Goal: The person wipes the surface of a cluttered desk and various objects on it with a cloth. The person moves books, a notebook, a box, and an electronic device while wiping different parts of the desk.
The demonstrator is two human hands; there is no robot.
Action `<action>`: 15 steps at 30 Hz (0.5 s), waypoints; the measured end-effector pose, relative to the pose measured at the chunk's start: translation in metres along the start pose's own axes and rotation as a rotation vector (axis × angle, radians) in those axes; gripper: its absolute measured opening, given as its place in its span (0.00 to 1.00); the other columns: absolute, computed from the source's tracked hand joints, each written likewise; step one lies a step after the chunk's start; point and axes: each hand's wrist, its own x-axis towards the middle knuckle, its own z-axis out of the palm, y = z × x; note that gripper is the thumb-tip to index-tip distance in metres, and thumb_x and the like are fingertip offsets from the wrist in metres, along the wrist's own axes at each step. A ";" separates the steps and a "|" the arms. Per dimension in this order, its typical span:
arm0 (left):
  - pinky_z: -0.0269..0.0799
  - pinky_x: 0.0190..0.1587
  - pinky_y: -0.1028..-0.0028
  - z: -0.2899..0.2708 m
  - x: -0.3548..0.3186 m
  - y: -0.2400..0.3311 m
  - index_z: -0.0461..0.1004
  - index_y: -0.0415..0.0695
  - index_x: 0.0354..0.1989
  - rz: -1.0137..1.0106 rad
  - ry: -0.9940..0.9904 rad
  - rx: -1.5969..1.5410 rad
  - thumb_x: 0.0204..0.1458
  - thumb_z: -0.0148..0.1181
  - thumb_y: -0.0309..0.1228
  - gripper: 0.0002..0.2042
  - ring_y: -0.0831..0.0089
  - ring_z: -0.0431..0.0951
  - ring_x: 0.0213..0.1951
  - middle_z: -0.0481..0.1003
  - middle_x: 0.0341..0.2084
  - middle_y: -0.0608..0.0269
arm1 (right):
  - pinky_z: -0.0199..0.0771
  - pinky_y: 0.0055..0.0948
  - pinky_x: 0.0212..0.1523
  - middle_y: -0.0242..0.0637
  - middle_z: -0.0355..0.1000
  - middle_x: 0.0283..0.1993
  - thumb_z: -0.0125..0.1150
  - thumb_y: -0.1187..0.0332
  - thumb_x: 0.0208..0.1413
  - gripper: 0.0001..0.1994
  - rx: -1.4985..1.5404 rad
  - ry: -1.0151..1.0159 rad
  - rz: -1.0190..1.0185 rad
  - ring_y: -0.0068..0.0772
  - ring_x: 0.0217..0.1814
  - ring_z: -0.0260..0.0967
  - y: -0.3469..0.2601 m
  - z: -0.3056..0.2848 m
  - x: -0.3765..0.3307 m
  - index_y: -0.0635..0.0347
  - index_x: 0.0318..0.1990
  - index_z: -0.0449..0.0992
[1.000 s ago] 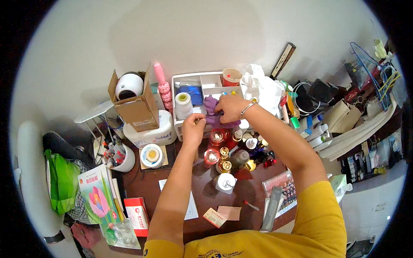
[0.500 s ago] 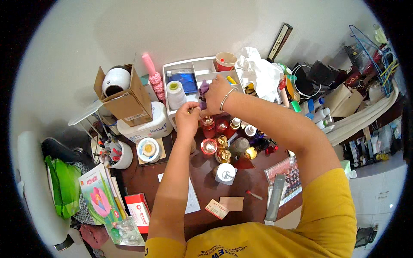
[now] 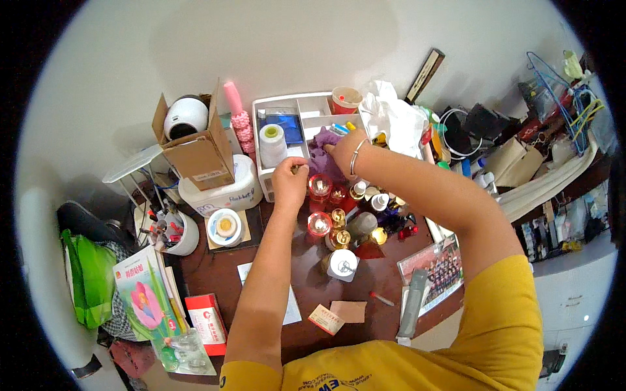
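My right hand (image 3: pixel 347 151) has its fingers closed on a purple cloth (image 3: pixel 321 154), which bunches over the front of a white divided organizer tray (image 3: pixel 279 103). Close by on the left, my left hand (image 3: pixel 291 182) is closed in a pinch, with a small dark bit showing at the fingertips that I cannot make out. A cone of white thread (image 3: pixel 272 144) stands in the tray just beyond that hand. Below the cloth, red glass bottles with shiny tops (image 3: pixel 319 187) stand in a cluster on the dark red table (image 3: pixel 254 319).
A white cylindrical container (image 3: pixel 342 264) stands in front of the bottles. At left are an open cardboard box (image 3: pixel 202 156), a round blue-and-white tub (image 3: pixel 225 227) and a pen holder (image 3: pixel 182 238). White crumpled plastic (image 3: pixel 391 117) lies right of the tray. Cards (image 3: pixel 347 311) lie near the front.
My right hand has drawn the purple cloth toward me, and more of it shows, spread out. My left hand is now apart from the cloth. The whole view has shifted slightly.
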 end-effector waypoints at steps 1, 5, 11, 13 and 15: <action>0.69 0.36 0.72 -0.002 -0.002 0.003 0.75 0.38 0.29 -0.016 -0.002 0.014 0.43 0.57 0.25 0.06 0.70 0.74 0.29 0.75 0.24 0.58 | 0.70 0.30 0.24 0.30 0.75 0.39 0.65 0.56 0.36 0.25 -0.017 -0.016 0.002 0.35 0.29 0.74 -0.003 0.000 0.006 0.48 0.47 0.74; 0.69 0.34 0.74 -0.001 -0.004 0.008 0.76 0.39 0.30 -0.021 -0.016 0.026 0.43 0.58 0.26 0.06 0.73 0.73 0.28 0.75 0.24 0.61 | 0.71 0.32 0.26 0.31 0.75 0.36 0.64 0.58 0.36 0.18 0.009 -0.076 -0.087 0.33 0.30 0.74 -0.004 -0.003 0.025 0.54 0.37 0.79; 0.69 0.38 0.70 0.003 0.000 -0.007 0.74 0.37 0.28 -0.067 -0.032 -0.034 0.43 0.57 0.25 0.05 0.64 0.74 0.31 0.75 0.28 0.54 | 0.73 0.35 0.36 0.41 0.75 0.37 0.65 0.57 0.31 0.21 0.430 -0.220 -0.133 0.34 0.38 0.74 0.014 -0.040 0.024 0.61 0.34 0.79; 0.69 0.37 0.70 0.002 0.001 -0.009 0.74 0.37 0.29 -0.027 -0.014 -0.015 0.43 0.57 0.25 0.05 0.64 0.74 0.31 0.74 0.27 0.54 | 0.72 0.31 0.28 0.40 0.74 0.29 0.64 0.55 0.31 0.20 0.600 -0.239 -0.145 0.32 0.30 0.73 0.022 -0.043 0.019 0.65 0.28 0.78; 0.69 0.37 0.70 0.000 0.001 -0.005 0.74 0.37 0.29 -0.030 -0.019 0.011 0.43 0.57 0.25 0.05 0.65 0.74 0.30 0.74 0.26 0.55 | 0.70 0.29 0.23 0.40 0.73 0.24 0.63 0.55 0.32 0.19 0.771 -0.318 -0.106 0.32 0.24 0.71 0.028 -0.048 0.009 0.65 0.25 0.77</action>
